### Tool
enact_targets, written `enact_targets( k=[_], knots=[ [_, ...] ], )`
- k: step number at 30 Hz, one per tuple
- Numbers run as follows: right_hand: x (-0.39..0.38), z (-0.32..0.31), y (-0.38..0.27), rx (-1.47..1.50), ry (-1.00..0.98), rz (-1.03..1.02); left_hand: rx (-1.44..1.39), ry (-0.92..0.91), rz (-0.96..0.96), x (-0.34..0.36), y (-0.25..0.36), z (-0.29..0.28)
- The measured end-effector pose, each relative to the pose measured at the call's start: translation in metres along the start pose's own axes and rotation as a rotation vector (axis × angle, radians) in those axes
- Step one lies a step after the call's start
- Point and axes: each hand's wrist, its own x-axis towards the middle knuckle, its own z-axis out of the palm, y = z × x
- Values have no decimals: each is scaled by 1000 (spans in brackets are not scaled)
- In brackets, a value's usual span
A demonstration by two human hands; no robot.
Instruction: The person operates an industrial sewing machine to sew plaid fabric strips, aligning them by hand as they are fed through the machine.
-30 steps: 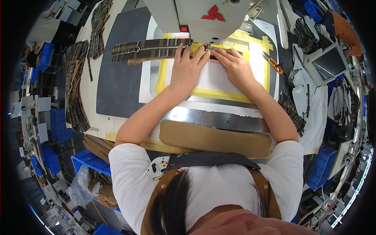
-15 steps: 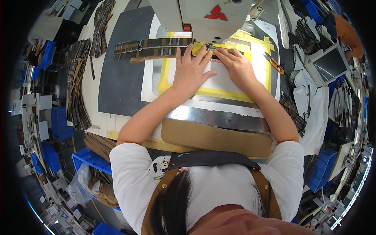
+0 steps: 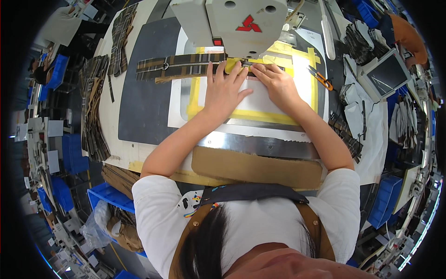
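Note:
A plaid fabric strip [image 3: 188, 61] with a metal zipper [image 3: 179, 65] on it lies across the machine bed, running under the head of a white sewing machine [image 3: 225, 28]. My left hand [image 3: 224, 93] rests on the strip, its fingers spread and the thumb held out to the side. Close to the needle area, my right hand [image 3: 280, 87] has its fingers bent and pressed together at the strip's right part. The fingertips partly hide the fabric there. A yellow piece [image 3: 230, 65] shows beside my left fingertips.
Orange-handled thread snips [image 3: 321, 78] lie right of my right hand. Stacked plaid pieces [image 3: 94, 111] hang at the left table edge. A screen unit [image 3: 384, 74] stands at the right. Nearer me is a brown padded board [image 3: 255, 166]. A blue bin [image 3: 109, 193] holds fabric.
The whole view has shifted slightly. Both hands keep nearly the same places on the strip, and the strip shows no clear travel.

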Motion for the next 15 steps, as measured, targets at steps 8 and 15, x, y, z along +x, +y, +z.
enact_targets(
  k=[8,15],
  knots=[
    [1,-1,-1,17,-29,18,0,22,13,-1,-1,0],
    [1,1,0,-26,35,-31,-10,22,17,-1,-2,0]
  ],
)
